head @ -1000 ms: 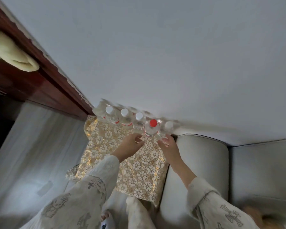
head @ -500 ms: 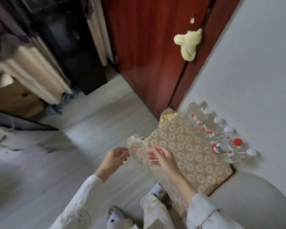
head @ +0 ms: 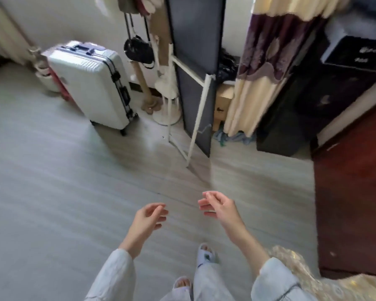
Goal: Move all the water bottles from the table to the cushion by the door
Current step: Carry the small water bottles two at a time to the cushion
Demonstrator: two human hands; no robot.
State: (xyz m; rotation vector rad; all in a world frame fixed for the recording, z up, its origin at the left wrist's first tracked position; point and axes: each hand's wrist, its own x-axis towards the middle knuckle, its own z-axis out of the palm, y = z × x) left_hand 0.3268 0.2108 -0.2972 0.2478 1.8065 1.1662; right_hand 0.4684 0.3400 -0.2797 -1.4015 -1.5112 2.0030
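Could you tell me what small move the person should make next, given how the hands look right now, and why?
Probably walk forward across the grey floor to look for more bottles. Both the left hand and the right hand hang loosely curled and hold nothing, the gold-patterned cushion lies behind at the lower right, and neither a table nor a bottle is in view.

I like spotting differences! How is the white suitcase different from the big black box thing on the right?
The white suitcase is pale with dark metal edges and latches, while the black cabinet is dark all over. The suitcase stands alone on open floor by the wall; the cabinet sits between a curtain and the red-brown door. The suitcase has small wheels; none show on the cabinet. Both are boxy and stand upright on the floor.
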